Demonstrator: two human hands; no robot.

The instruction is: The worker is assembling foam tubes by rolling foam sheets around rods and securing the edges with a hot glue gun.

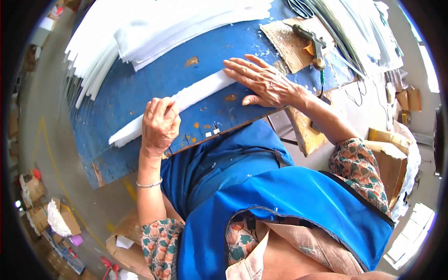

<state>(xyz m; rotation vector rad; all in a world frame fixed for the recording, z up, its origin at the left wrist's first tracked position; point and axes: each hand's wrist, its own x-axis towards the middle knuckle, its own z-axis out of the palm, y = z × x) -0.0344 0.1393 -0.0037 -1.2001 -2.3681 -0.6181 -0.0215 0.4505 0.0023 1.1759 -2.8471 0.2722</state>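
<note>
While the left hand (160,123) pinched the strip (203,92) left of the frame's centre in a narrow grip, the right hand (265,85) lay flat over its upper end; uneven pressure between them could probably have skewed it across the table (158,84).

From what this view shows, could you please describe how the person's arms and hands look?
The left hand and right hand are ungloved. A slim silver-coloured bangle circles the left forearm. The left sleeve and right sleeve end around the elbows, patterned with orange flowers and dark green leaves.
</note>
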